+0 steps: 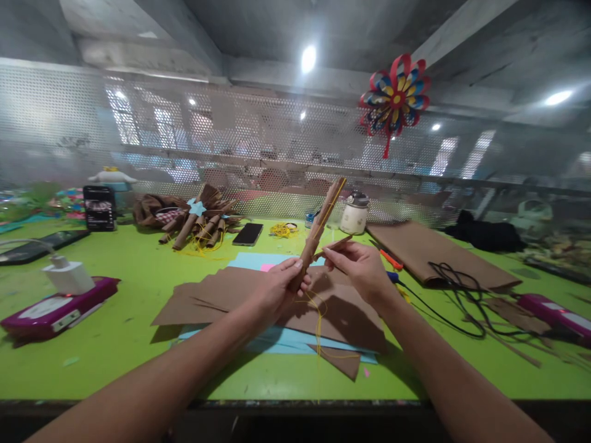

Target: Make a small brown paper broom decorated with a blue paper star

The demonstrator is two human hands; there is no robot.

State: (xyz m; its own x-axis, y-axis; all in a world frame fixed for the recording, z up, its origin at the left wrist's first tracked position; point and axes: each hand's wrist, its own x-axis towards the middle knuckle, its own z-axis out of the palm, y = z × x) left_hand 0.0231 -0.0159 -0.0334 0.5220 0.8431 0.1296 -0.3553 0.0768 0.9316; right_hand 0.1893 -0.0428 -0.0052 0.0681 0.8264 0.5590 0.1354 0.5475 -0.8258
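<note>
My left hand (282, 284) is wrapped round the lower end of a rolled brown paper tube (318, 231), which tilts up and to the right. Yellow string (319, 320) runs along the tube and dangles below my left fingers. Close beside it, my right hand (357, 264) pinches a narrow brown paper strip (340, 242), whose left end reaches toward the tube; whether they touch I cannot tell. Beneath both hands lie brown paper sheets (221, 292), on top of light blue paper (277, 340).
At the back left lies a pile of tied brown paper rolls (196, 224). A phone (248, 234), a coil of yellow string (282, 230) and a jar (354, 214) stand farther back. On the right are folded brown paper (438, 252), an orange cutter (391, 259) and black cable (462, 301); purple power strip (60, 307) left.
</note>
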